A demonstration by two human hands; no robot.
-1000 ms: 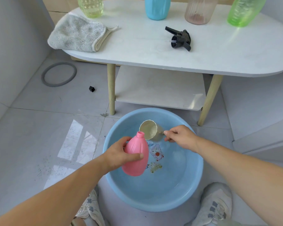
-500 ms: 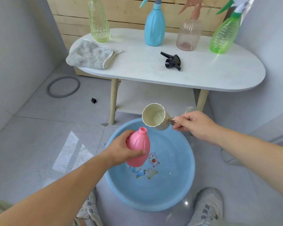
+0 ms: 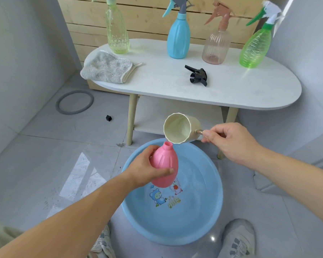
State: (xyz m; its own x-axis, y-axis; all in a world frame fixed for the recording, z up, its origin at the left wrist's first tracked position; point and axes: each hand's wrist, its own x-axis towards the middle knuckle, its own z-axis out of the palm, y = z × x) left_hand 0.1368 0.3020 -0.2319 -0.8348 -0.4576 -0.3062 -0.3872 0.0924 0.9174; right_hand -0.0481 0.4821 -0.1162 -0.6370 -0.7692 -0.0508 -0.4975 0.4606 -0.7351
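Observation:
My left hand (image 3: 144, 169) grips a pink plastic bottle (image 3: 165, 164) with no cap, its open neck pointing up and away, above a blue basin (image 3: 209, 216) holding shallow water. My right hand (image 3: 229, 140) pinches the metal handle of a cream cup (image 3: 179, 128). The cup is tipped on its side with its rim just above the bottle's neck, and a small drop hangs at the rim.
A white oval table (image 3: 231, 90) stands behind the basin with a black spray head (image 3: 197, 75), a grey cloth (image 3: 106, 67) and several spray bottles, blue (image 3: 178, 38) among them. A grey ring (image 3: 75, 102) lies on the tiled floor. My shoes (image 3: 239, 239) flank the basin.
The cup rose out of the basin and tipped over the bottle's neck. The bottle lifted slightly with my left hand. The view tilted up, showing more of the table.

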